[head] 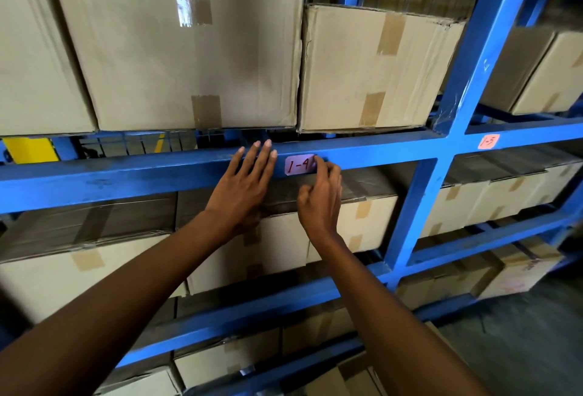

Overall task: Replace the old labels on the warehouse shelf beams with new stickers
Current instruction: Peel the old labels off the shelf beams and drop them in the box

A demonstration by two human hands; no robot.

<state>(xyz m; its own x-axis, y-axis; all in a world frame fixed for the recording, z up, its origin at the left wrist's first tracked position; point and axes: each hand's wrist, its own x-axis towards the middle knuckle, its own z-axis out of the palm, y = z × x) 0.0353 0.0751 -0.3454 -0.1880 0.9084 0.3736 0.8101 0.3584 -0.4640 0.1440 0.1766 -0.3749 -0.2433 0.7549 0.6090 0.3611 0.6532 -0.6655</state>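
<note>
Nearest me, two bare forearms rise from the bottom edge toward the blue beam (126,174) crossing the middle. My left hand (244,185), just left of centre, lies flat on the beam face with fingers straight and spread, holding nothing; I judge it braces me against the rack. At its 3 o'clock, almost touching the fingertips, sits the pink label (299,164) marked "1-4". My right hand (320,198), at the label's 5 o'clock, has its fingers curled, one fingertip on the label's right edge, probably picking at it or pressing it down; which, I cannot tell, nor whether this label is old or new. That fingertip covers the label's right end. At 2 o'clock an orange label (488,141), "1-5", sits past the upright (473,58). Boxes (189,48) fill the shelves.
</note>
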